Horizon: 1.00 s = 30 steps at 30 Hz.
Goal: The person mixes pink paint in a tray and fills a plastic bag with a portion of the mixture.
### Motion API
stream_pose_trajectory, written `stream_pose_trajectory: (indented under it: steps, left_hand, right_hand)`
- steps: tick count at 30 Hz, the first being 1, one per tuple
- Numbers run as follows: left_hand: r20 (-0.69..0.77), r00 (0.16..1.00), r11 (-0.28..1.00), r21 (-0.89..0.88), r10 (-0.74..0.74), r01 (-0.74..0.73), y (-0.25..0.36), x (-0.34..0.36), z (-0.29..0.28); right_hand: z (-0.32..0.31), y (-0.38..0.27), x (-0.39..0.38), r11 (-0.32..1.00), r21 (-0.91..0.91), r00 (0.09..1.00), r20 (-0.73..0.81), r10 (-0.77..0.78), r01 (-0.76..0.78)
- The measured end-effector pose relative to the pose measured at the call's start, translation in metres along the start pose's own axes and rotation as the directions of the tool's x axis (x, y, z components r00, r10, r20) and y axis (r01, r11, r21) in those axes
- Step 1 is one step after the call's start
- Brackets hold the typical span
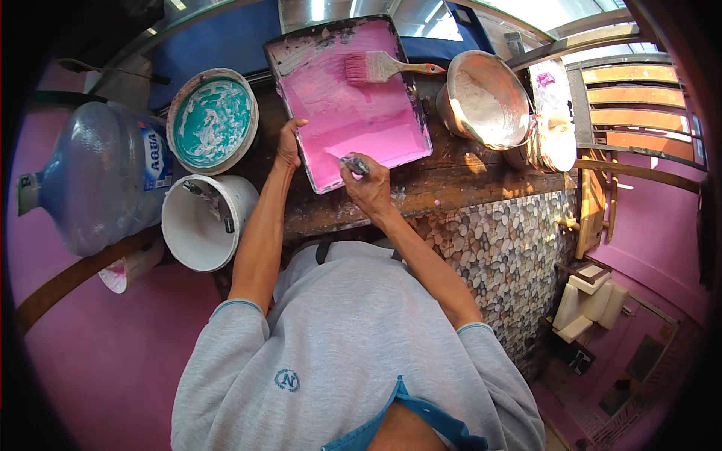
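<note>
A black paint tray (412, 60) coated with pink paint lies on the dark wooden table. My left hand (289, 143) is closed on the tray's left rim, thumb over the edge. Over the tray's near part, my right hand (368, 188) grips a small dark-handled tool (356, 164) smeared with paint. Its tip points into the pink paint; the exact kind of tool is hard to make out. Across the tray's far right side rests a wide paintbrush (372, 68), its pink bristles inside and its handle reaching over the rim.
Left of the tray stand a bucket with a teal, white-streaked surface (213, 120), a white bucket (177, 225) holding a dark-handled tool, and a large clear water jug (98, 177) on its side. A bowl with pale residue (485, 98) sits right. Wooden slats (630, 98) lie beyond.
</note>
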<state>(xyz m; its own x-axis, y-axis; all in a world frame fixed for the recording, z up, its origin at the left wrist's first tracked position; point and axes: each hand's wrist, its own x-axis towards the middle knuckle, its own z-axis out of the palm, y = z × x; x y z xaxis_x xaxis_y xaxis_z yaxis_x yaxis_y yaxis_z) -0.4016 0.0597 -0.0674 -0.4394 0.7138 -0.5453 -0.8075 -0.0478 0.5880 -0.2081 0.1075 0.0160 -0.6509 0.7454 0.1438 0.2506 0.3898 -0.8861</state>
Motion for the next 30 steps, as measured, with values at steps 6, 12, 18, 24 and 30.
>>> stream_pose_trajectory:
  steps: [6,12,18,24,30]
  left_hand:
    - [0.057,0.998,0.999,-0.044,-0.012,0.014,-0.004,0.008,-0.005]
    - [0.082,0.996,1.0,-0.008,-0.024,0.025,0.0,0.016,-0.006]
    - [0.056,0.998,0.998,0.066,-0.026,0.023,0.009,0.024,0.0]
    - [0.091,0.992,0.997,0.021,-0.082,0.081,0.007,0.044,-0.012]
    - [0.153,0.981,0.992,-0.036,-0.117,0.124,0.006,0.065,-0.021]
  right_hand:
    - [-0.035,0.017,0.006,0.993,0.022,0.982,-0.146,0.121,-0.119]
    - [-0.052,0.024,0.006,0.996,-0.05,0.981,-0.184,0.059,-0.07]
    - [-0.062,0.04,0.004,0.99,0.027,0.941,-0.306,0.142,-0.14]
    - [-0.089,0.031,-0.003,0.996,-0.042,0.918,-0.391,0.06,-0.083]
    - [-0.106,0.037,-0.014,0.994,-0.004,0.91,-0.402,0.099,-0.11]
